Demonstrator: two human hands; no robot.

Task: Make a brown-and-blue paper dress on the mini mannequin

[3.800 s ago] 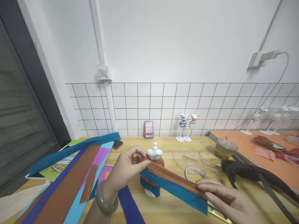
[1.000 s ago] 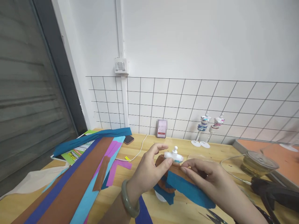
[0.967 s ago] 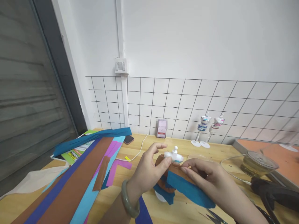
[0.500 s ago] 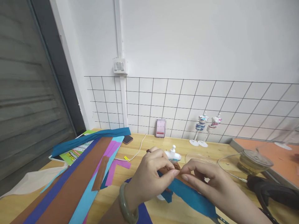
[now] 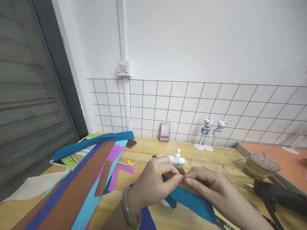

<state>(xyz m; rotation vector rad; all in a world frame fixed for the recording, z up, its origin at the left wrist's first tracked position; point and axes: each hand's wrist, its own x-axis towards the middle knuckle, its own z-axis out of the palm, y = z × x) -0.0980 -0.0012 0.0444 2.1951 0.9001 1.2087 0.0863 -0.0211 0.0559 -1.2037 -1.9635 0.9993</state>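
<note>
At the front middle of the table, my left hand (image 5: 159, 179) and my right hand (image 5: 207, 188) meet with thumbs and fingertips pinched together. Between them they hold the edge of a brown paper strip (image 5: 181, 170). A teal paper strip (image 5: 192, 201) hangs below the brown one, under my fingers. Just behind my hands stands a small white mini dress form (image 5: 177, 159) with a round knob on top. My hands cover its lower part, and a bit of its white base shows below my left hand. On my left wrist is a green bangle (image 5: 129, 209).
Brown, blue, purple and light-blue paper strips (image 5: 79, 179) spread across the left side, with a dark teal strip (image 5: 96, 143) at the back. Two wrapped mini dress forms (image 5: 206, 127) stand near the gridded wall. A phone (image 5: 165, 131) leans there. A lidded clear bowl (image 5: 261, 166) and black object (image 5: 280, 195) lie right.
My right hand has shifted slightly left, its fingertips now almost touching the left ones. The teal strip's hanging end has moved a little left too. The dress form stays in place.
</note>
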